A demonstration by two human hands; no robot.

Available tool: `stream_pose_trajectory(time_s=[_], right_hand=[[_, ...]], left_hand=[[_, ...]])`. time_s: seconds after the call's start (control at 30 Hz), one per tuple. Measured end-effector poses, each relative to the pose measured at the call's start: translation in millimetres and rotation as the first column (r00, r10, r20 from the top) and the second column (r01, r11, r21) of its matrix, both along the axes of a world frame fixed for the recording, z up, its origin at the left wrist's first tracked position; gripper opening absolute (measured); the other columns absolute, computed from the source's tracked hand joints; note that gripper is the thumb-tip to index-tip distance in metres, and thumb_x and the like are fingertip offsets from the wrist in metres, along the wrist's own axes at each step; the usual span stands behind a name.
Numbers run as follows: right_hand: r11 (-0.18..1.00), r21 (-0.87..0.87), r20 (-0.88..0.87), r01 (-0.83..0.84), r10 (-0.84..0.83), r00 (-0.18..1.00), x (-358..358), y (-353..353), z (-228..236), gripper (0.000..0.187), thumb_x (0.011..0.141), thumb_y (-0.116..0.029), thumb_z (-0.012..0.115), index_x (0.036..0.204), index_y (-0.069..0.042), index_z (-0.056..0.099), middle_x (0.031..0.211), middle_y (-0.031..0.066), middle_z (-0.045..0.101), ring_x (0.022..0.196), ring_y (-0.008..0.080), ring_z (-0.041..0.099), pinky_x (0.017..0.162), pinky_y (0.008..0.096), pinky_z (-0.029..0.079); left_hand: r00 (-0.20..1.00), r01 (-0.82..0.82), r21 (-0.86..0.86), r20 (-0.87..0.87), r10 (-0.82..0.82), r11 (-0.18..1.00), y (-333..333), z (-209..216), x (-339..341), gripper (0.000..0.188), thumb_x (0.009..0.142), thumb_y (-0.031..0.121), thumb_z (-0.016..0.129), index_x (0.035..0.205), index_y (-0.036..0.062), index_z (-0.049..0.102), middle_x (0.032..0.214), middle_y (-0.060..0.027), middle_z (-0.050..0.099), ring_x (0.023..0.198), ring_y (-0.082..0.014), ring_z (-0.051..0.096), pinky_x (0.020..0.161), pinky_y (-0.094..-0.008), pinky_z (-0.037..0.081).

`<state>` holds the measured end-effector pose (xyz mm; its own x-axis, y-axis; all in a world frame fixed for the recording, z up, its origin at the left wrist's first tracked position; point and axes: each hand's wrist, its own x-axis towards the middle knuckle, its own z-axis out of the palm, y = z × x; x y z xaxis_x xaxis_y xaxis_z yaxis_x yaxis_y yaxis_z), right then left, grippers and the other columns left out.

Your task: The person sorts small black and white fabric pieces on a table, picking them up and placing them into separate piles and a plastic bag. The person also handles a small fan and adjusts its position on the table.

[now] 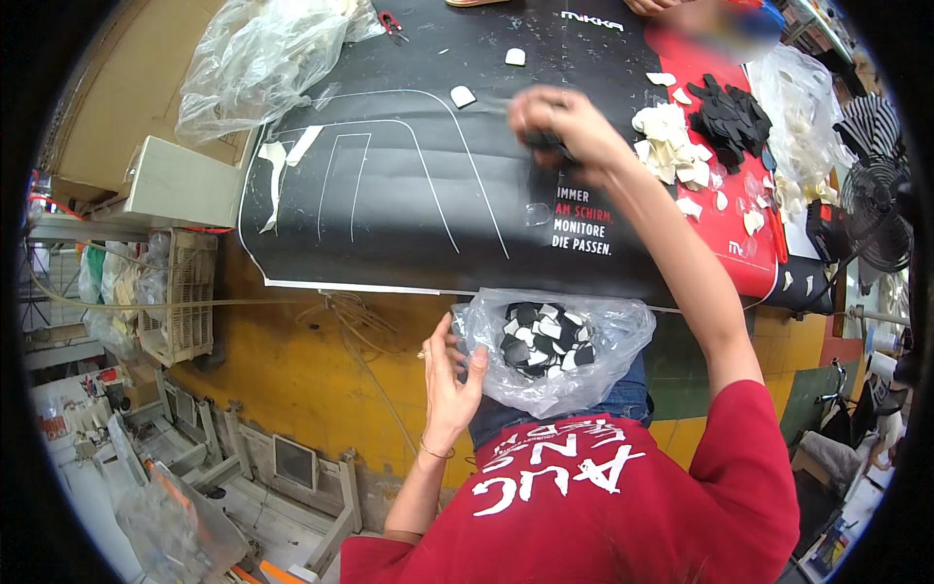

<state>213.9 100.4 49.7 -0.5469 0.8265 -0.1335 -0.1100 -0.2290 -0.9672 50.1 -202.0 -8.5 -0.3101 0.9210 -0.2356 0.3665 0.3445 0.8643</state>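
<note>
My right hand (564,125) is stretched over the dark table, blurred by motion. Its fingers are closed round a dark thing (547,144), with a faint thin streak to its left; its kind is too smeared to tell. Just left of that streak lies a small white rounded piece (462,96), and another white piece (516,57) lies farther back. In my lap rests a clear plastic bag (613,352), open at the top, with many small black and white pieces (547,340) inside. At the bag's left edge, my left hand (450,387) has its fingers apart.
On the red right end of the table (730,229) are a white pile (669,144) and a black pile (732,119) of pieces. A fan (876,209) stands beyond. Red-handled snips (392,26) and a large plastic bag (258,63) lie far left. Another person's hand (650,5) is at the far edge.
</note>
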Motion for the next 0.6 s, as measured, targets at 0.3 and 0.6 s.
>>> stream_pose_trajectory(time_s=[0.3,0.6], right_hand=[[0.587,0.293,0.75,-0.755,0.349,0.562,36.4,-186.0,-28.7,0.057,0.091,-0.054,0.061,0.12,-0.006,0.066,0.125,0.0162,0.062,0.125,0.034,0.053,0.108,0.0534,0.035],[0.726,0.632,0.504,-0.271,-0.12,0.855,8.9,-6.5,7.1,0.039,0.088,-0.034,0.071,0.107,0.0,0.068,0.109,0.0199,0.069,0.104,0.0332,0.066,0.09,0.0422,0.051]], left_hand=[[0.858,0.11,-0.047,0.51,-0.071,0.993,8.1,-5.7,-12.5,0.067,0.092,0.009,0.065,0.147,0.0016,0.028,0.11,-0.0115,0.058,0.088,-0.0095,0.059,0.074,-0.0234,0.049],[0.886,0.13,-0.005,0.449,-0.114,0.991,2.6,-23.0,-9.3,0.068,0.093,0.012,0.063,0.15,0.005,0.027,0.116,-0.0142,0.06,0.096,-0.0142,0.062,0.083,-0.028,0.051]])
